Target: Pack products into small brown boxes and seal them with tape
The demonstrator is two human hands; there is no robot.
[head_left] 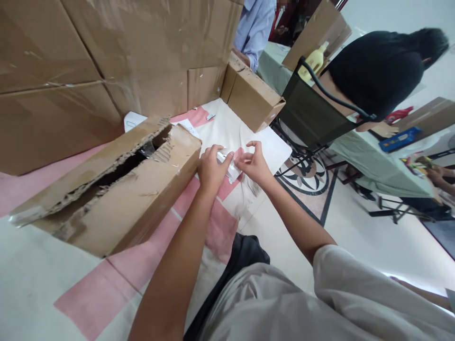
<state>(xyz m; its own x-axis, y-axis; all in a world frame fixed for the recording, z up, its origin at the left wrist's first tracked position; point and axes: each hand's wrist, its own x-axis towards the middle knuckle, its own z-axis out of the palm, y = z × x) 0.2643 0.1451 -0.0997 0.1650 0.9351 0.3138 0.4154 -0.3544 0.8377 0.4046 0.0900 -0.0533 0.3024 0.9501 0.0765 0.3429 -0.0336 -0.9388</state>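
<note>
Over the table edge, my left hand (212, 166) is closed on a small white packet (232, 173) that looks like clear plastic with something white in it. The thumb lies along its top. My right hand (255, 162) is at the packet's right side, thumb and fingers drawn together in a pinch, the index finger arched. What sits between those right fingertips is too small to make out. A sheet of white paper (280, 150) lies beyond my right hand. Left of my hands stands a long cardboard box (152, 189) with a torn, gaping top.
A tall cardboard wall (149, 52) rises behind the table. Another carton (254, 94) stands at the far end. The pink and white tablecloth (95, 293) is creased. On the right, a person sits in a folding chair (316, 111) beside a green-covered table (387, 166); another person's blue sleeve (256, 28) shows behind.
</note>
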